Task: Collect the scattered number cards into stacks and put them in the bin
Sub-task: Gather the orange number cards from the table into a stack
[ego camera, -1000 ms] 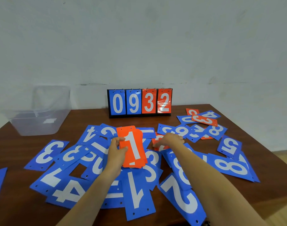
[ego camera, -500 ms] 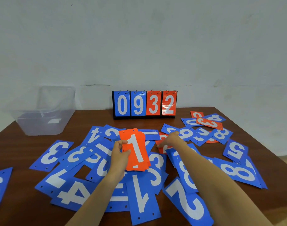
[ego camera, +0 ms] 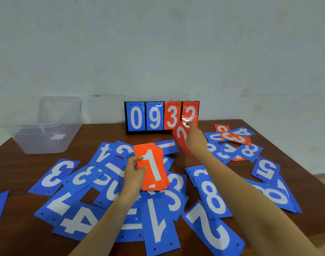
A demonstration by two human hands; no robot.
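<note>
My left hand (ego camera: 133,171) grips a stack of orange cards (ego camera: 152,168) with a white 1 on top, held above the blue cards in the middle of the table. My right hand (ego camera: 195,137) holds a single orange card (ego camera: 181,138) lifted off the table, in front of the scoreboard's right end. Several blue number cards (ego camera: 210,193) lie scattered and overlapping across the brown table (ego camera: 19,174). More orange cards (ego camera: 235,138) lie among blue ones at the back right. A clear plastic bin (ego camera: 45,130) stands at the back left.
A flip scoreboard (ego camera: 161,117) reading 0932 stands upright at the back centre against the wall. The table's right edge runs close past the cards there. Bare wood shows between the bin and the cards.
My right hand has picked an orange card out of the pile and raised it up and back toward the scoreboard. My left hand keeps the orange stack in about the same place.
</note>
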